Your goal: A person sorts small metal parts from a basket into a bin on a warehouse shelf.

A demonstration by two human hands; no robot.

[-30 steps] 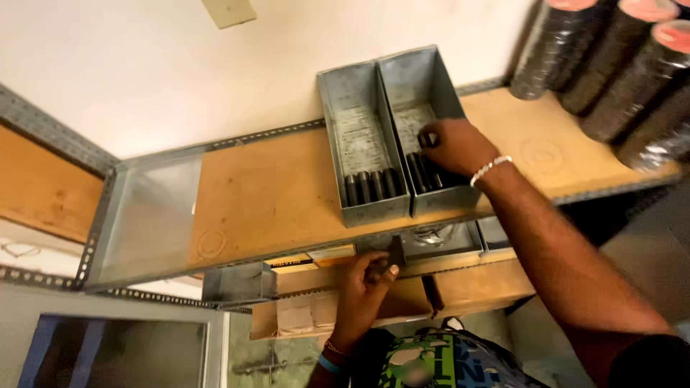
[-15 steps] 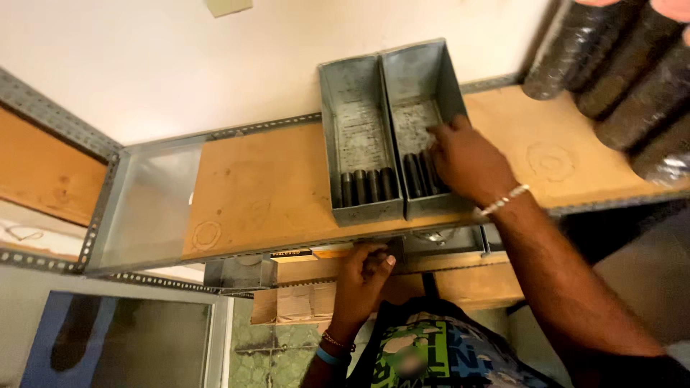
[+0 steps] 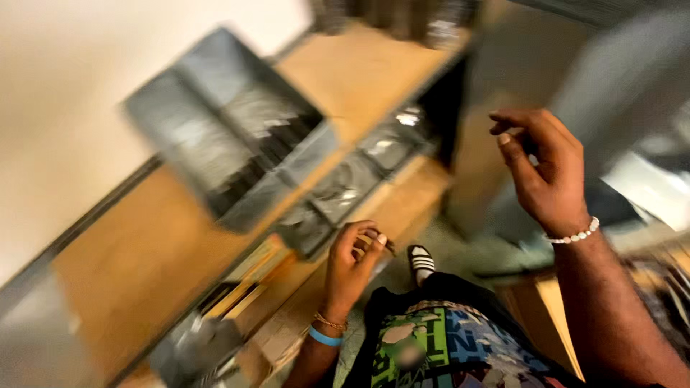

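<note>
The view is blurred and tilted. My left hand (image 3: pixel 353 260) is curled shut in front of the lower shelf, pinching a small dark piece (image 3: pixel 389 247) between thumb and fingers. My right hand (image 3: pixel 544 172) is raised off to the right, away from the shelves, with fingers loosely bent and nothing in it. Two grey metal bins (image 3: pixel 237 136) with dark small parts inside stand side by side on the wooden top shelf (image 3: pixel 144 266), up and to the left of both hands.
More grey bins (image 3: pixel 338 194) sit on the shelf below. Dark stacked rolls (image 3: pixel 402 18) stand at the far end of the top shelf. A pale wall lies behind. My shoe (image 3: pixel 421 262) and the floor show beneath.
My right hand has left the right bin and swung away to the right, empty. The camera has turned and tilted sharply. My left hand stays shut low by the lower shelf.
</note>
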